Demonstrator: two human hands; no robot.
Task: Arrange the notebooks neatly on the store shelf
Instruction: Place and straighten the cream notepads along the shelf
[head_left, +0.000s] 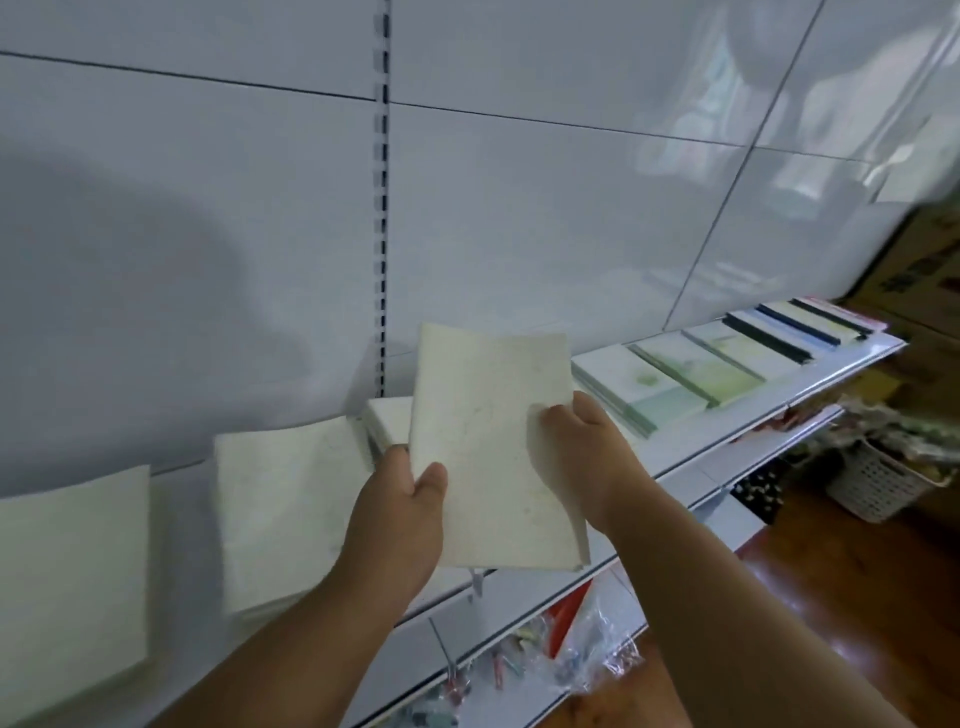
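Person at the shelf (691, 457), both hands up front. Left hand (400, 514) grips the cream notebook (493, 447) at its left edge, thumb on the cover, fingers behind. Right hand (582, 441) pinches its right edge, thumb on top. Notebook is held up off the shelf, tilted, approx centre of view, w/ several thin pages or copies fanned at its lower right corner.

At 9 o'clock of it, a cream stack (291, 509) lies on the shelf; further out at 8 o'clock another cream stack (72, 587), blurred. Just behind the held one, a white stack (387, 423) peeks out. At 2 o'clock, a row of green notebooks (670, 376), then dark-spined ones (795, 327), overlapping along the shelf. White basket (878, 483) at 3 o'clock on the floor.
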